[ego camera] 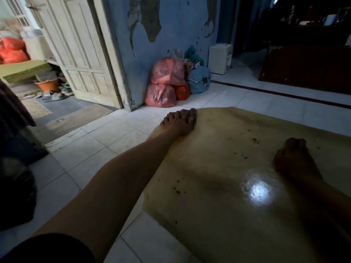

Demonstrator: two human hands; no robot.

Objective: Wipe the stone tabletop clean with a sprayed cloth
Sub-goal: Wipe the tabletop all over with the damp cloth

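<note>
The glossy yellow-tan stone surface [218, 186] fills the lower right of the frame, low over a white tiled floor [98, 137]. The left hand [180, 121] lies flat at the surface's far left corner, fingers spread and pressing down; something dark and grey peeks out past its fingertips, likely the cloth [191, 112], though too little shows to be sure. The right hand [293, 158], at the right in shadow, is curled into a loose fist resting on the stone — whether it holds anything I cannot tell.

My judgement: wiping is under way at that corner, with most of the top not yet done. Dark crumbs and specks [255, 140] are scattered across the middle and near the left edge, too many to count. The next move calls for sweeping the cloth back across those specks with firm, even pressure.

Counted: two hands, one surface, three orange-red plastic bags [167, 72] stacked against the blue wall at upper centre — no spray bottle is in view.
</note>
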